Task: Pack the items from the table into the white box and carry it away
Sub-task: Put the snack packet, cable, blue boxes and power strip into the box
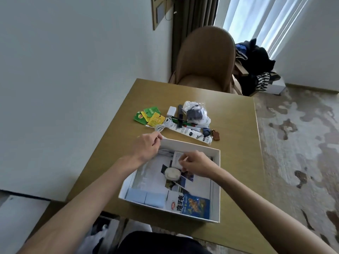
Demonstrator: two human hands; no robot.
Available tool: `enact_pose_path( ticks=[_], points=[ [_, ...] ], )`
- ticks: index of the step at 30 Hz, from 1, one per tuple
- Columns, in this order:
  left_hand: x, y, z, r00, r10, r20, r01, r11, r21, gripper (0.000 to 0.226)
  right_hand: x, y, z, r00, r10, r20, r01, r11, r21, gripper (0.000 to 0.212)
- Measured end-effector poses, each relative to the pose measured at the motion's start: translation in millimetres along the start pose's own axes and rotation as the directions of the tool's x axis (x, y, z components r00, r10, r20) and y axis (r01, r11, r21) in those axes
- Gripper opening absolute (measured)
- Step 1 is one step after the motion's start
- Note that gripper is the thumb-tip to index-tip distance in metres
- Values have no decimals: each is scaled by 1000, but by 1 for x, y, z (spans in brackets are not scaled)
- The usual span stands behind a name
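Fingers (pixel 157 137) of left hand (pixel 147 147) are curled tight, pinching white cable (pixel 164 125) at far-left corner of white box (pixel 218 180). Cable coil lies on desk (pixel 234 162) just beyond box rim, w/ strands running under the hand into the box. Right hand (pixel 197 165) sits over box interior, fingers bent in a pinch on a thin white piece (pixel 185 159); can't tell what it is.

I see the box on desk near its front edge, holding papers, white round case (pixel 172 174), pale blue packs (pixel 146 197) & blue snack packet (pixel 195 206).

Beyond box on desk:
- green/yellow tea sachets (pixel 147 116)
- white charger (pixel 171 111)
- plastic bag (pixel 195 112) w/ dark item
- long white packet (pixel 194 133)
- keys (pixel 215 135) w/ brown tag

Tan chair (pixel 205 57) at far side, clothes heap (pixel 256 65) to its right.

Writing: snack packet has big dark Chinese characters + red oval logo. Sachet logos too small to read.
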State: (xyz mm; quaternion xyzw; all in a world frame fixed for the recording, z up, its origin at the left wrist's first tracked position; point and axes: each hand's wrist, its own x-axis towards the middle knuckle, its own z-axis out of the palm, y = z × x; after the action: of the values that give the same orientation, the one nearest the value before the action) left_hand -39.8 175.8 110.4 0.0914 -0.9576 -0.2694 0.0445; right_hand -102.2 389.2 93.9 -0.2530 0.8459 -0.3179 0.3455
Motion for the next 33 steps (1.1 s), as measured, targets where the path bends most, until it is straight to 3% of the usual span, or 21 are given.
enact_pose_path(
  ticks=[6,11,16,19,23,26,30,33],
  points=[
    [58,-4,0,1000,8,18,-8,1000,-21,20,32,-2,-41,985,59,-160,-38,991,129,9],
    [106,-32,4,999,-37,35,39,997,-65,17,78,-10,-50,962,74,-263,-51,994,92,9],
    [148,-68,19,967,-119,227,143,986,-91,9,135,-8,-47,958,188,-216,-171,980,98,8],
    [169,-83,36,953,-107,284,98,994,47,10,165,0,-43,943,262,-206,-256,965,58,12],
    [188,-85,68,945,18,327,-124,944,306,28,196,7,-41,887,345,-307,-380,923,-60,20],
    [194,-86,82,946,9,323,-137,916,377,31,218,9,-42,846,357,-395,-439,888,-138,30],
    [196,-92,80,926,-147,349,79,976,203,26,235,10,-36,814,412,-409,-506,849,-151,38],
    [195,-92,68,899,-197,392,240,969,-64,21,239,14,-33,807,455,-377,-527,843,-111,35]
  ],
)
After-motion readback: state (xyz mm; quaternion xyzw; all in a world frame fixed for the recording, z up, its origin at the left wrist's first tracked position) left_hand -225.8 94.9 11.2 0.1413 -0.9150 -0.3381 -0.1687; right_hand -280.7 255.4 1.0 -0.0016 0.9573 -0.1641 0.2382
